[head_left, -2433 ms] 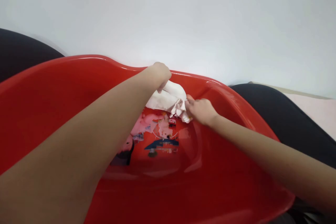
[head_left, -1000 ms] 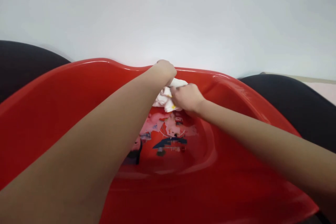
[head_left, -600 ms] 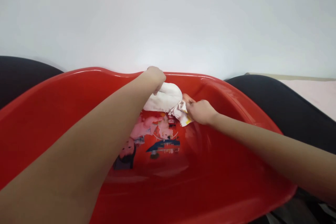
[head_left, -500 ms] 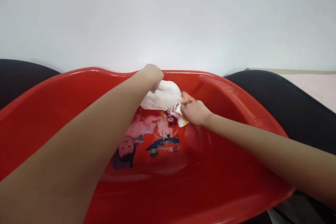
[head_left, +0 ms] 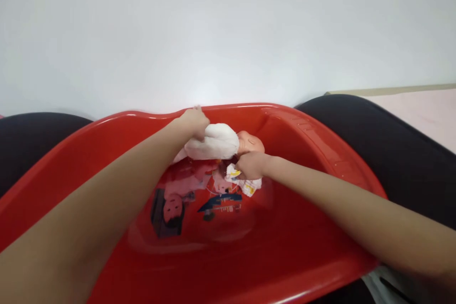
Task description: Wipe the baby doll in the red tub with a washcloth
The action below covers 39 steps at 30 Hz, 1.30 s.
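A baby doll in white clothing lies on its side at the far wall of a red tub, its bare head pointing right. My left hand grips the doll's body from the far side, with most fingers hidden. Just below the head, my right hand is closed on a small white cloth with yellow print, which hangs down toward the tub floor.
Printed pictures of babies mark the tub's bottom, under a glossy surface that looks like water. Dark rounded shapes flank the tub. Behind rises a white wall; a pale pink surface lies at the right.
The doll's head has come into fuller view. My right hand has moved down from it with the cloth, now lower in the tub. My left hand has shifted slightly left and down.
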Each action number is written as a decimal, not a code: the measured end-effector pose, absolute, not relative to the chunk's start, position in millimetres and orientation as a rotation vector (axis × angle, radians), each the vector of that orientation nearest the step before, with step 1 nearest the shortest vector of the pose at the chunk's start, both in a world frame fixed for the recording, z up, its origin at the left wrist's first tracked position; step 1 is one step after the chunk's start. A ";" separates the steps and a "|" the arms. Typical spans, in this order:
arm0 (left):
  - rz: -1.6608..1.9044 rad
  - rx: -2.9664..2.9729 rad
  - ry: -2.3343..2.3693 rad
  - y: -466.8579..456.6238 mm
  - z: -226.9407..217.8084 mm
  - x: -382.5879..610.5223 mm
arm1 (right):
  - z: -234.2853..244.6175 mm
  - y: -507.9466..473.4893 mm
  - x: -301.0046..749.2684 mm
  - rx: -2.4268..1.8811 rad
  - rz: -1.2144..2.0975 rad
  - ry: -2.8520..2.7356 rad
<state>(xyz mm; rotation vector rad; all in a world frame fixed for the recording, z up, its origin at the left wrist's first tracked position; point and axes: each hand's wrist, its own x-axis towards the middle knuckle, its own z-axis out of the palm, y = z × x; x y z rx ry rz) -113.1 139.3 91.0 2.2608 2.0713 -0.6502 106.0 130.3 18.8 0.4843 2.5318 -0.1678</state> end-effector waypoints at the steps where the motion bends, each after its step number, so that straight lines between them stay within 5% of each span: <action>1: -0.705 2.260 2.080 133.8 89.7 -115.3 | 20.3 130.5 105.5 0.485 -0.163 2.544; 21: -0.333 2.246 2.173 66.8 53.9 -120.2 | 6.2 129.9 115.7 0.424 -0.156 2.617; 39: -0.439 2.840 1.925 -21.7 -26.0 -94.1 | 43.7 89.9 142.2 0.377 -0.298 2.541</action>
